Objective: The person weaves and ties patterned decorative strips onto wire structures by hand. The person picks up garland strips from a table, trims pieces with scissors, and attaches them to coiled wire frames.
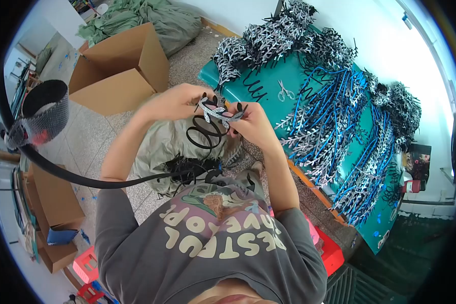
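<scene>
My left hand [185, 101] pinches the left end of a silver-and-black artificial leaf sprig [216, 112], held up in front of my chest. At its other end, the fingers of my right hand [253, 124] are closed on the same sprig. Black leaf tips stick out around the fingertips. Just below hangs a loosely coiled black strip [195, 138]; where it joins the sprig is hard to make out. Under the hands lies a pale crumpled sack [157, 134] with a tangle of black strips [180, 169] on it.
To the right, a green-topped table [266, 109] carries scissors [285, 91], blue-stemmed silver sprigs [319, 137] and heaped black-and-silver leaves [273, 43]. An open cardboard box [116, 91] stands at upper left. A black bent tube [86, 180] with a mesh cup [46, 111] crosses the left side.
</scene>
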Motion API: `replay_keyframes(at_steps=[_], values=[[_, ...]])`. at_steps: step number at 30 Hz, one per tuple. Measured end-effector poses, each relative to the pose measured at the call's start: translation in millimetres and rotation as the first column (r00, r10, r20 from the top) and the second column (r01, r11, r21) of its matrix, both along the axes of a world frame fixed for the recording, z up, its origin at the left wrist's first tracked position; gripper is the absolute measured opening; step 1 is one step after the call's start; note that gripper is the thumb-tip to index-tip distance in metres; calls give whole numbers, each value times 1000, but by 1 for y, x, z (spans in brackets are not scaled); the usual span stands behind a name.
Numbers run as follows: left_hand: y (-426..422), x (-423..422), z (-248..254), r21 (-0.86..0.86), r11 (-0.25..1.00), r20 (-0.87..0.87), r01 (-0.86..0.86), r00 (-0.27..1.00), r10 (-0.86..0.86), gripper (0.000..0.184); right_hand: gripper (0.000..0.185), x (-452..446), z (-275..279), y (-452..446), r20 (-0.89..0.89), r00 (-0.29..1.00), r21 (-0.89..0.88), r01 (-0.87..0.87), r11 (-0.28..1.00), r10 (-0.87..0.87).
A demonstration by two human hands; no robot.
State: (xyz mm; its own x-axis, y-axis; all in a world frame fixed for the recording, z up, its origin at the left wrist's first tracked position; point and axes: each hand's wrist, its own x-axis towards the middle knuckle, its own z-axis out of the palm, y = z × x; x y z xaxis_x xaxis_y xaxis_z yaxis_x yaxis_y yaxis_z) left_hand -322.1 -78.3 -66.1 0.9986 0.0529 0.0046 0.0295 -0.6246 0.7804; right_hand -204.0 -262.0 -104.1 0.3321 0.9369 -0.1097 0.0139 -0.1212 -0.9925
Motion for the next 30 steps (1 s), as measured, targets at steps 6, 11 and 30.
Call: replay_keyframes(at_steps=[6, 11, 30], values=[[-2, -4, -6, -361, 932, 175, 0, 982, 68, 7, 20, -4, -26, 8, -362, 930, 303, 185, 935, -66], [3, -11, -2, -510, 856, 164, -83, 968, 191, 8, 32, -15, -39, -6, -486, 870, 200, 204, 958, -84], [-9, -11, 25, 352, 898, 400, -263, 910, 110, 22, 31, -21, -6, -25, 224, 927, 248, 246, 937, -302]])
